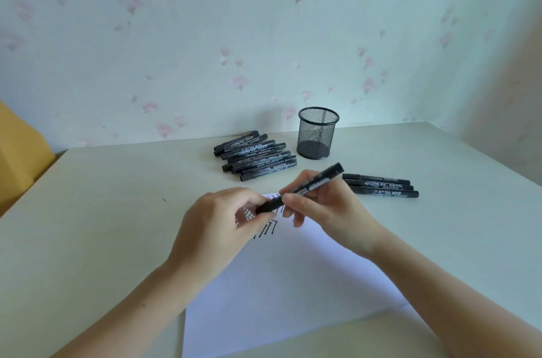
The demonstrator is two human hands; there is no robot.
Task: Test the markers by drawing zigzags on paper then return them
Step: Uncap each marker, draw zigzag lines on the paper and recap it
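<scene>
Both hands hold one black marker (pixel 318 181) above a white sheet of paper (pixel 293 284). My right hand (pixel 325 211) grips the marker's barrel, its far end pointing up and right. My left hand (pixel 217 225) pinches the marker's cap end (pixel 268 207). Black zigzag strokes (pixel 265 230) show on the paper under the hands, partly hidden. A pile of several black markers (pixel 255 156) lies at the back of the table. Three more markers (pixel 381 186) lie side by side to the right.
A black mesh pen cup (pixel 317 133) stands upright behind the hands, between the two marker groups. The pale table (pixel 102 211) meets a flowered wall at the back. A yellow object (pixel 17 152) sits beyond the table's left edge.
</scene>
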